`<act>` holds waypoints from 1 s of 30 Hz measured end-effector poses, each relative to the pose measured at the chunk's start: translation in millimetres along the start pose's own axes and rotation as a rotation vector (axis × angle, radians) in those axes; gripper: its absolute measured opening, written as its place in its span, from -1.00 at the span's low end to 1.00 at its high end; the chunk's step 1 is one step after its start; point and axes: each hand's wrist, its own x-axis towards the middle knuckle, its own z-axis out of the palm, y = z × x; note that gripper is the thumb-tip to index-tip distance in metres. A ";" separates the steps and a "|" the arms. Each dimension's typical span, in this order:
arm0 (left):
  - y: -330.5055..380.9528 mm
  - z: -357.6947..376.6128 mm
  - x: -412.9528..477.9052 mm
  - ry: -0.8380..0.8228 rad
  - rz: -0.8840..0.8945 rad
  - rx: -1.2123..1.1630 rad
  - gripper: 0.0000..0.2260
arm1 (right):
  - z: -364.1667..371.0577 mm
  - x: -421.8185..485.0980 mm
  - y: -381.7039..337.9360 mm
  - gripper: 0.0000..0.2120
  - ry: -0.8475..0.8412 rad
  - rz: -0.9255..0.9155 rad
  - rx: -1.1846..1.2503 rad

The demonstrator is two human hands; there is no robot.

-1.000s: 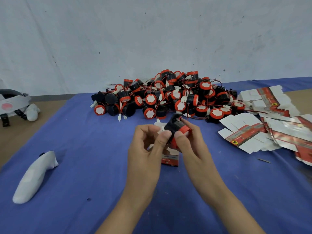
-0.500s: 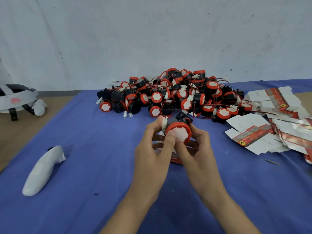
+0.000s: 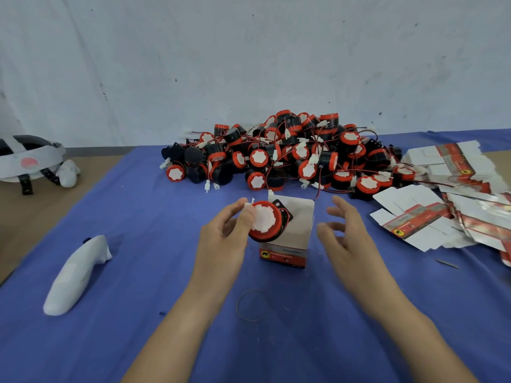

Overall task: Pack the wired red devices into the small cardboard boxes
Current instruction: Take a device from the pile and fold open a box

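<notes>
My left hand (image 3: 224, 239) grips a red device (image 3: 266, 221) with a white round face and a black bracket, its wire bunched under the fingers. The device hangs just in front of an upright small cardboard box (image 3: 296, 236) whose top flap stands open. My right hand (image 3: 343, 233) hovers to the right of the box, fingers spread and holding nothing. A big pile of red and black wired devices (image 3: 290, 156) lies behind on the blue cloth.
Flat unfolded boxes (image 3: 453, 205) are stacked at the right. A white controller (image 3: 74, 275) lies at the left, a headset (image 3: 30, 158) at the far left edge. A rubber band (image 3: 251, 305) lies on the blue cloth (image 3: 138, 341) between my forearms.
My right hand let go of the device and moved off to the right. The left hand now holds the device alone, and the box behind it stands uncovered.
</notes>
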 end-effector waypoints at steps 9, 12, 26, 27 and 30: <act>-5.3 -0.9 -2.6 -0.028 0.112 0.181 -0.74 | 9.6 6.4 13.9 -0.39 -0.358 0.006 -0.200; -9.0 -0.7 -3.5 -0.044 0.136 0.265 -0.71 | 13.8 4.1 12.0 -0.47 -0.368 -0.055 -0.243; -21.4 6.0 -6.7 0.041 0.375 0.783 -0.68 | 24.9 -3.1 3.7 -0.42 -0.427 -0.144 -0.203; -22.0 7.0 -7.1 0.049 0.389 0.802 -0.71 | 25.1 -3.3 4.1 -0.42 -0.425 -0.148 -0.202; -23.0 9.2 -7.0 0.059 0.410 0.851 -0.73 | 25.2 -4.3 4.7 -0.39 -0.421 -0.149 -0.198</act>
